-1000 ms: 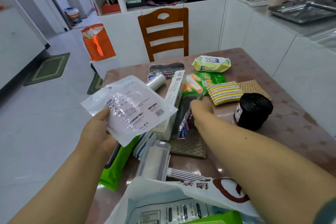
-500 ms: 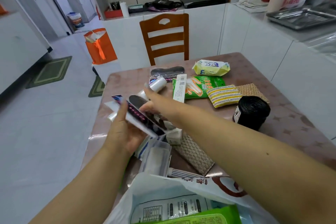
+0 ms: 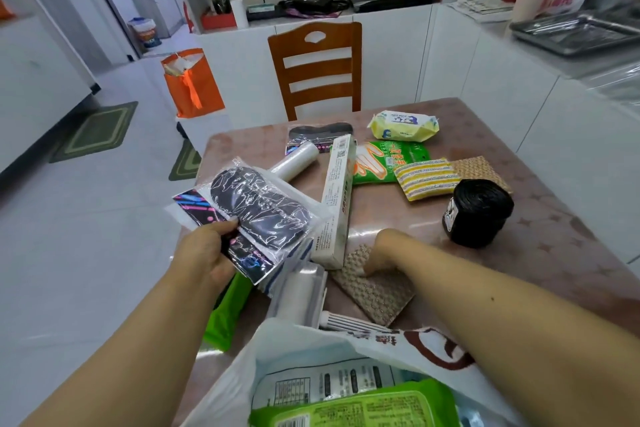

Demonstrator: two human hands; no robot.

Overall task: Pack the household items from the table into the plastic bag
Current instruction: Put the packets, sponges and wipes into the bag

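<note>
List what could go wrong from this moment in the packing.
1. The left hand pinches a stack of slippery clear packets, the black insole pack on top; one may slide out.
2. The right hand presses on the woven pad lying against the white box; lifting it could nudge the box.
3. The plastic bag mouth sags, so items may miss.

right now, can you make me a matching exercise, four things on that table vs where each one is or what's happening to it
Things:
1. insole packet
2. woven brown mat
3. black bag roll
4. yellow soap pack

Places or states:
A. far end of the table, near the chair
B. held up in the left hand
C. standing alone towards the table's right side
D. under the right hand's fingers

Pairs: 1-B, 2-D, 3-C, 4-A
</note>
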